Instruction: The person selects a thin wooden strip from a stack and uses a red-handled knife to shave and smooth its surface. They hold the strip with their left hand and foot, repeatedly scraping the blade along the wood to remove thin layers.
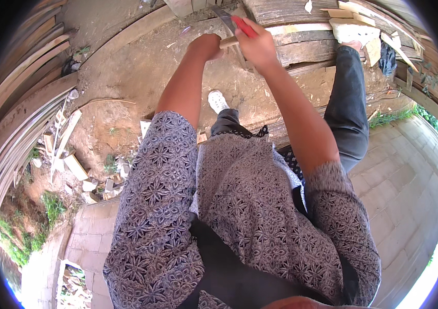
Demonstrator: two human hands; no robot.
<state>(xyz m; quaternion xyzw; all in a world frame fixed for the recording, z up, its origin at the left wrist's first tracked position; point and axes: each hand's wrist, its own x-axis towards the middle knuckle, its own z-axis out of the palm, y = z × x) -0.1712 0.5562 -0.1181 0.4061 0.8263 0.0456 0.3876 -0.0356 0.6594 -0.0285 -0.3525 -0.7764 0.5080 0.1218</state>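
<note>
My right hand (256,47) is closed round the red handle (243,26) of a tool with a wide grey metal blade (222,16). The blade points up and to the left; whether it has teeth is too blurred to tell. Close by on the left, my left hand (206,47) is a fist round a pale wooden strip (228,42). The strip passes behind my right hand. It seems to line up with a light strip (301,28) on the planks, but the join is hidden. My right foot, in a white shoe (354,32), rests on the wood.
Stacked weathered planks (306,50) lie at the far right, with split offcuts (401,50) and a dark plastic bag (387,61) near my foot. My left shoe (218,101) stands on bare earth. Wood scraps (76,167) litter the left. A block wall (409,165) runs along the right.
</note>
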